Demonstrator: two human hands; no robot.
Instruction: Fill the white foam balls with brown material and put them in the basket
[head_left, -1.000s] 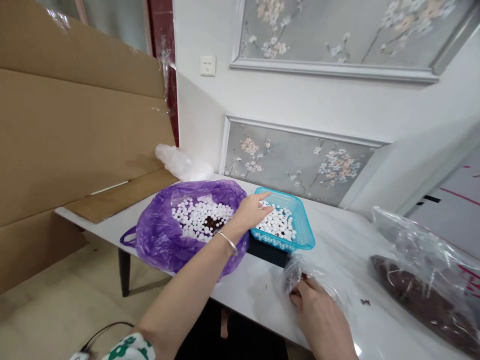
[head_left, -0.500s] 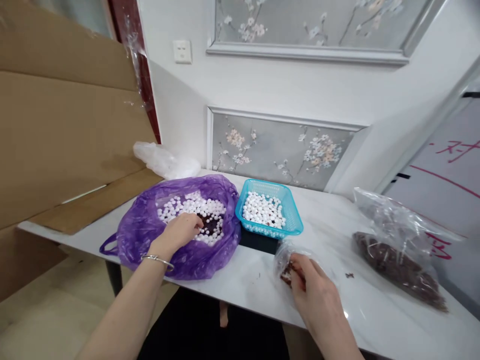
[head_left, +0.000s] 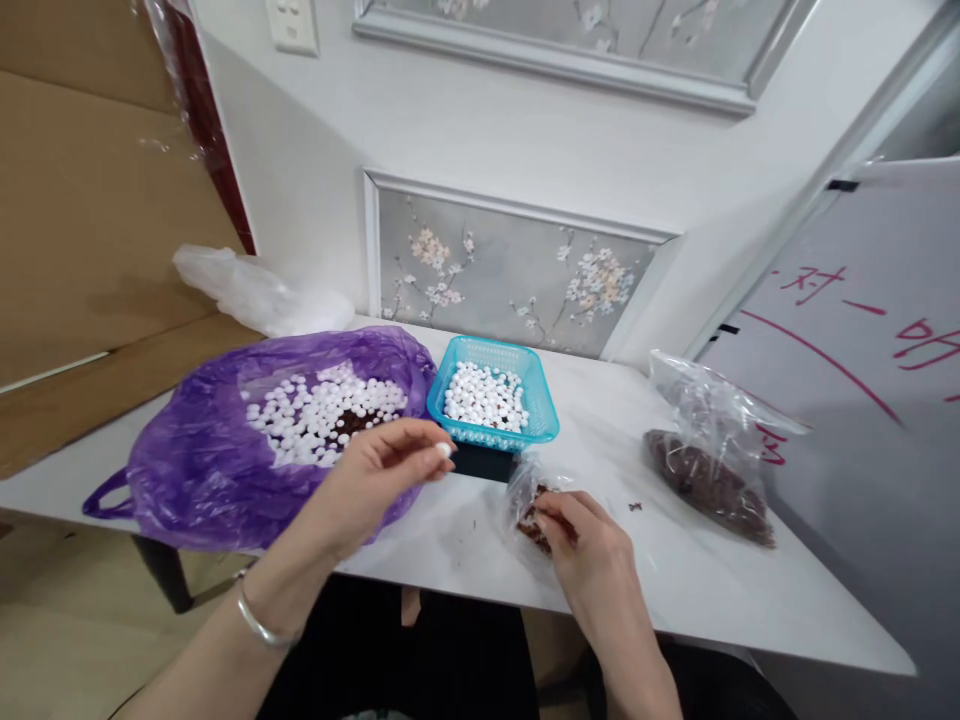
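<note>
Between purple bag (head_left: 225,450) and basket (head_left: 493,395), a white bead (head_left: 444,451) is pinched in the left hand (head_left: 367,485); the right hand (head_left: 581,545) grips a small clear bag (head_left: 529,490) on the tabletop (head_left: 697,590). Sorting seems underway; placing the bead needs care.

Left hand (head_left: 367,480): fingertips pinched, a pale speck at them too small to identify. Right hand (head_left: 592,560): fingertips buried in a small clear bag (head_left: 529,500); dark contents there too blurred to name. Purple bag (head_left: 202,460) folds hide much of its white beads. Cardboard (head_left: 82,220) cut off at left edge. Whiteboard (head_left: 862,370) runs off right; red writing unreadable.
</note>
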